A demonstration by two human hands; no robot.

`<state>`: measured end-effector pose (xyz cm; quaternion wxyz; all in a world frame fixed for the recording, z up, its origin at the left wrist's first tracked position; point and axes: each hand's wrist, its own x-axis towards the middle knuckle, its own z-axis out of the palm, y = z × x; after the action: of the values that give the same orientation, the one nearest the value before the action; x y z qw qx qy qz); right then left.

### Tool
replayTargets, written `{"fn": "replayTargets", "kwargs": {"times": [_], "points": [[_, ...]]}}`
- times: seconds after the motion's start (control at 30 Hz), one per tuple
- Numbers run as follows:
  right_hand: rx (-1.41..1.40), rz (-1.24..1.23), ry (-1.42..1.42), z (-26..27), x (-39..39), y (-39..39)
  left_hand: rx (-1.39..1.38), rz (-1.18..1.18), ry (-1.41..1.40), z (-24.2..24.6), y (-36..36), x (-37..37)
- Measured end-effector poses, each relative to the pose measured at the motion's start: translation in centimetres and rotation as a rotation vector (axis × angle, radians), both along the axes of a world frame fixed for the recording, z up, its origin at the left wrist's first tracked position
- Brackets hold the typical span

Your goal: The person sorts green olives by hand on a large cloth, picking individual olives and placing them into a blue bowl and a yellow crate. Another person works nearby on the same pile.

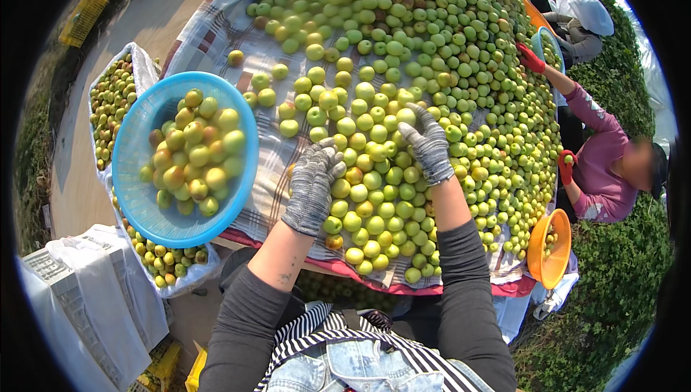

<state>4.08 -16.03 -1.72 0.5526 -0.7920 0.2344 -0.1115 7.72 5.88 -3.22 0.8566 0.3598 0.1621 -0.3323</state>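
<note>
Many round green fruits (374,180), probably jujubes, some blushed brown, lie heaped on a plaid cloth (259,160) before me. My left hand (314,187), in a grey knit glove, is low at the left edge of the heap with its fingers curled. A reddish fruit peeks out beside its palm; whether the hand grips it is hidden. My right hand (429,146), gloved alike, reaches into the middle of the heap. Between its thumb and forefinger is a yellow-green fruit (406,116). Left of my hands, a blue plastic basket (125,160) contains browner fruits (193,157).
Lined containers of fruit (113,100) stand beneath and behind the blue basket. An orange basket (564,251) is at the right corner. Across the right side, a person (604,160) in red gloves handles fruit, with another person (583,30) beyond. White crates (75,273) are stacked at lower left.
</note>
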Motion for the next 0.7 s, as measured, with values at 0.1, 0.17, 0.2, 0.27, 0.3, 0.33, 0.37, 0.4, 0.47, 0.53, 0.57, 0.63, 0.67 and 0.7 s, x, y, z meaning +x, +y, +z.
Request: {"fn": "replayTargets", "kwargs": {"times": [0.1, 0.17, 0.2, 0.27, 0.3, 0.33, 0.37, 0.4, 0.47, 0.53, 0.57, 0.63, 0.67, 0.7], "points": [[0.843, 0.174, -0.183, 1.1, -0.5, 0.6, 0.031, -0.051, -0.005, 0.5, -0.2, -0.1], [0.992, 0.199, -0.204, 1.5, -1.1, 1.5, 0.042, -0.064, 0.002, 0.9, -0.3, 0.0], [1.066, 0.217, -0.201, 1.7, -1.3, 1.8, 0.041, -0.065, 0.003, 1.0, -0.3, 0.1], [1.135, 0.244, -0.176, 1.9, -1.7, 2.3, 0.035, -0.075, 0.012, 1.2, -0.3, 0.2], [1.169, 0.265, -0.164, 2.0, -1.7, 2.5, 0.018, -0.089, 0.012, 1.3, -0.3, 0.2], [1.213, 0.31, -0.181, 2.0, -1.7, 2.7, 0.013, -0.097, 0.017, 1.3, -0.3, 0.2], [1.247, 0.329, -0.155, 2.0, -1.6, 2.8, 0.0, -0.107, 0.018, 1.4, -0.2, 0.1], [1.29, 0.364, -0.15, 2.0, -1.5, 3.0, -0.012, -0.108, 0.024, 1.4, -0.2, 0.1], [1.347, 0.381, -0.134, 2.1, -1.3, 3.4, -0.059, -0.111, 0.019, 1.3, -0.1, 0.1], [1.265, 0.358, -0.165, 2.1, -1.1, 3.8, -0.096, -0.119, 0.027, 1.1, 0.0, 0.1], [1.219, 0.351, -0.173, 2.1, -1.0, 4.1, -0.118, -0.124, 0.029, 1.0, 0.1, 0.1], [1.227, 0.349, -0.163, 2.0, -0.9, 4.4, -0.1, -0.141, 0.022, 0.8, 0.0, 0.1], [1.213, 0.359, -0.169, 2.0, -0.8, 4.6, -0.095, -0.145, 0.023, 0.8, 0.0, 0.1], [1.198, 0.369, -0.174, 1.9, -0.8, 4.7, -0.082, -0.152, 0.032, 0.7, 0.0, 0.0]]}}
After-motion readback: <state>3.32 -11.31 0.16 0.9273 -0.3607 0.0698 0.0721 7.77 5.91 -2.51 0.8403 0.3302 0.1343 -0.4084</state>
